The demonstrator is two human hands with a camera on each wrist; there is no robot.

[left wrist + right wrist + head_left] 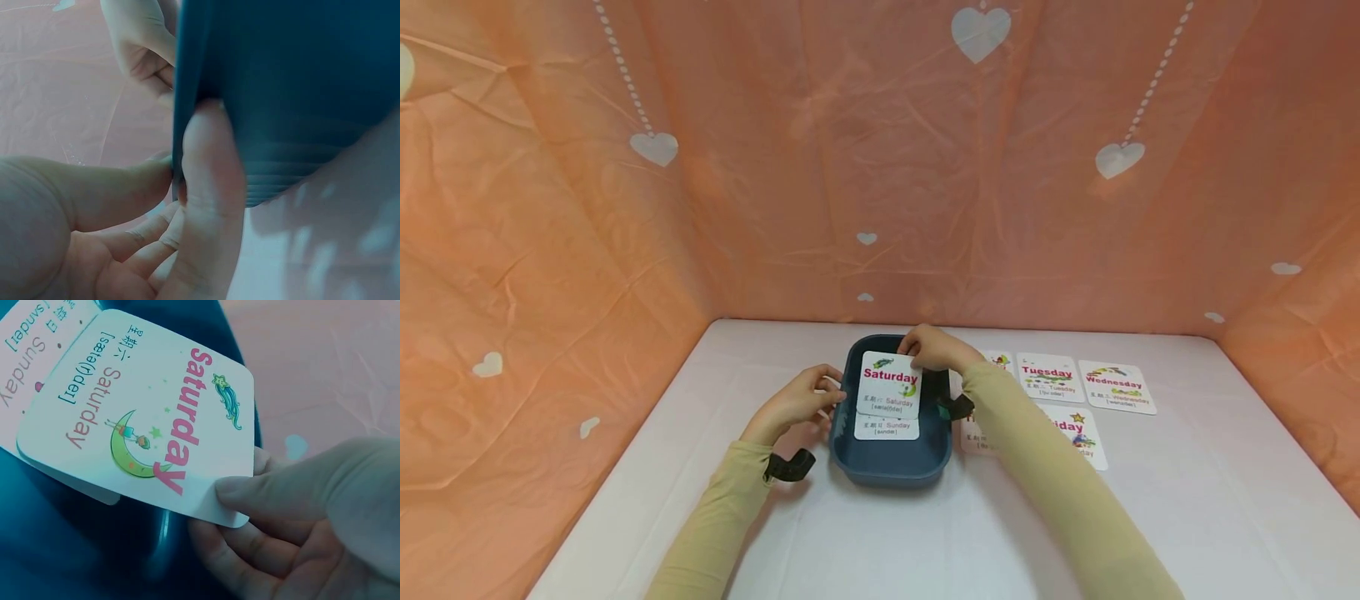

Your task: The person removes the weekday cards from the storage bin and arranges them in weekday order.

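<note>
My right hand (936, 348) pinches the upper right corner of the Saturday card (889, 385) between thumb and fingers. In the right wrist view the Saturday card (150, 419) overlaps the Sunday card (37, 356), and it shows a green moon and a star. Both cards are over the inside of a dark blue plastic tray (891, 467), with the Sunday card (887, 429) lower. At the tray's left side, my left hand (796, 404) grips the rim. The left wrist view has the thumb and a finger on either side of the tray wall (281, 81).
To the right of the tray lie the Tuesday card (1049, 377), the Wednesday card (1117, 387) and the Friday card (1078, 437). Two more cards are partly hidden by my right arm. A pink cloth with hearts (880, 167) rises behind the white table (1210, 500).
</note>
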